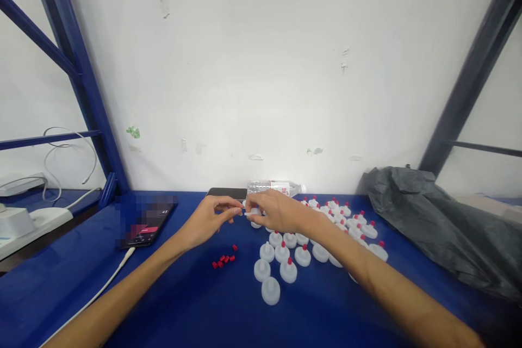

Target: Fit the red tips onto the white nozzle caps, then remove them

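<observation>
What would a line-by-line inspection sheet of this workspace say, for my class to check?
Surface: blue tabletop, no spill seen.
Job's things: white nozzle pieces, many red-tipped, some not; loose red caps left of them.
Clutter: phone, clear bottle on its side, dark plastic bag.
Hands: right hand holds a white piece; left hand's fingers meet near its tip, grip unclear.
Cables: white cable reaches the phone.
Surroundings: marked white wall, blue frame.

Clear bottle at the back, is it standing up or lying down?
Lying down: the clear bottle stretches sideways along the wall, its white cap pointing right.
</observation>
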A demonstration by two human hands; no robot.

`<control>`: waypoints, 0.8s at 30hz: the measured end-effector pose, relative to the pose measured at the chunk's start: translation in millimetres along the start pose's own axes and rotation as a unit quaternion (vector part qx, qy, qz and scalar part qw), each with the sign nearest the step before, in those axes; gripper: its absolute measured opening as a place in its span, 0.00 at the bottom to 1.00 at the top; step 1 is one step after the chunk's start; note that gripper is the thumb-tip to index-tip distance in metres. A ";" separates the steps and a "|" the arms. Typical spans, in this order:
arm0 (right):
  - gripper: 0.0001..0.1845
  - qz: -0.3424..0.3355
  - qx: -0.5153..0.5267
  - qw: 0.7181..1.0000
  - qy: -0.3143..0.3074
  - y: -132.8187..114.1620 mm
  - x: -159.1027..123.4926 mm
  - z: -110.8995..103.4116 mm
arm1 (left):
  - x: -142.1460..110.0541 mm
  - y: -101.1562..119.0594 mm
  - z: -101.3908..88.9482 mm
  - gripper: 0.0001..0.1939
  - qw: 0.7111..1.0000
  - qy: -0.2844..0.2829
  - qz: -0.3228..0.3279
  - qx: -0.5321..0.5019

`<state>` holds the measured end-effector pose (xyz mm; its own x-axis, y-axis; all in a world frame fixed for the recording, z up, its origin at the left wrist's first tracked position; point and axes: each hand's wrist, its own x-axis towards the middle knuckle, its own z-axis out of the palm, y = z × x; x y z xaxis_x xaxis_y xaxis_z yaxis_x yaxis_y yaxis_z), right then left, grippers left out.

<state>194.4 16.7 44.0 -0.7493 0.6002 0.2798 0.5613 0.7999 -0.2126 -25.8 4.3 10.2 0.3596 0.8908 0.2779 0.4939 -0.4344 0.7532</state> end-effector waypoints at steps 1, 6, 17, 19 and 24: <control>0.05 0.002 -0.004 1.000 0.007 -0.5 0.6 1.1 | -0.2 0.3 0.5 0.20 1.000 -0.003 0.001 -0.003; 0.04 0.003 -0.015 1.000 0.024 -1.1 1.9 5.5 | -1.7 2.7 4.8 0.16 1.000 -0.019 0.003 -0.010; 0.12 -0.004 -0.020 0.998 0.053 -5.7 -1.5 11.4 | -3.4 7.0 9.5 0.15 1.000 0.024 -0.001 0.001; 0.16 -0.008 -0.023 0.999 0.045 -6.3 -1.8 10.6 | -3.4 6.9 7.9 0.16 1.000 0.023 -0.006 -0.012; 0.24 -0.039 -0.041 0.996 0.062 -3.9 0.3 9.4 | -2.5 1.3 3.2 0.20 0.998 0.022 -0.023 -0.047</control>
<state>188.7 13.7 36.1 -0.7456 0.5276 0.4071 0.5333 0.8387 -0.1104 -23.5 1.1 8.6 0.3024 0.9150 0.2669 0.4318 -0.3811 0.8175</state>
